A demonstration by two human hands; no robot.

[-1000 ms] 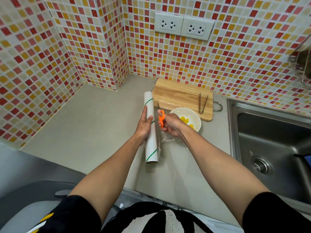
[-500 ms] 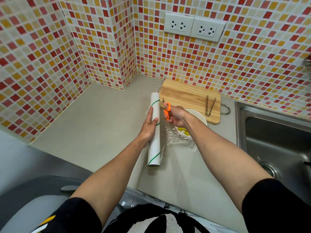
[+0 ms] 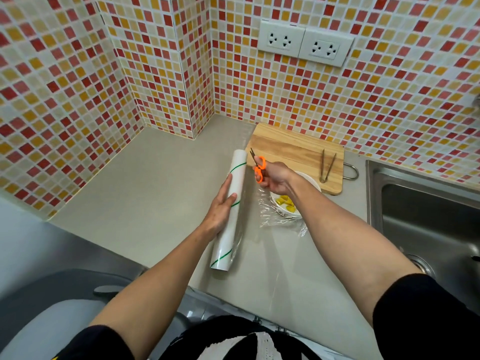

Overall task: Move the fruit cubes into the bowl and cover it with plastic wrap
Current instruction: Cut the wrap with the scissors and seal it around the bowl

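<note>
A white roll of plastic wrap [image 3: 230,222] with green lines lies lengthwise on the grey counter. My left hand [image 3: 220,206] rests on its left side, fingers straight along it and thumb on top. My right hand [image 3: 275,178] grips orange-handled scissors [image 3: 258,166], blades open near the roll's far end. A white bowl [image 3: 310,181] with yellow fruit cubes [image 3: 285,203] sits under my right forearm. Clear film [image 3: 272,216] stretches from the roll over the bowl and bunches at its near side.
A wooden cutting board [image 3: 291,146] lies by the tiled back wall with brown tongs [image 3: 327,165] on it. A steel sink [image 3: 426,216] takes up the right. Wall sockets [image 3: 304,44] sit above the board. Tiled walls close off the left corner.
My right hand has carried the scissors farther along the roll, toward its far end. The left hand stays on the roll. The camera has turned left, shifting the scene right.
</note>
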